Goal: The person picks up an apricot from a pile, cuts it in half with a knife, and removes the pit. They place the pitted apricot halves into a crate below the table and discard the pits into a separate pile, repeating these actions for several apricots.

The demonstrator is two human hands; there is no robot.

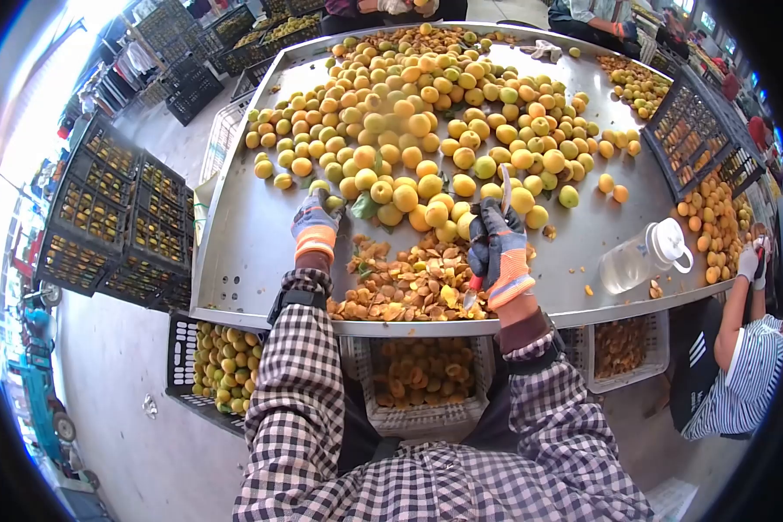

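Note:
Both my hands wear grey gloves with orange cuffs over the metal table (261,235). My left hand (315,217) is closed on a greenish-yellow fruit (320,186) at the left edge of the fruit pile (391,130). My right hand (498,248) is wrapped round a knife, whose blade (506,184) points up and away from me; a red part shows below the fingers. A yellow fruit (466,225) touches the fingers of that hand. Between my hands, near the front edge, lies a heap of split fruit pieces and pits (409,283).
A water bottle (635,261) stands at the right. A tipped black crate (692,130) is beyond it. Filled crates (117,209) are stacked at the left. Below the table are a black crate (181,357) and white baskets (426,422). A co-worker (744,365) works at the far right.

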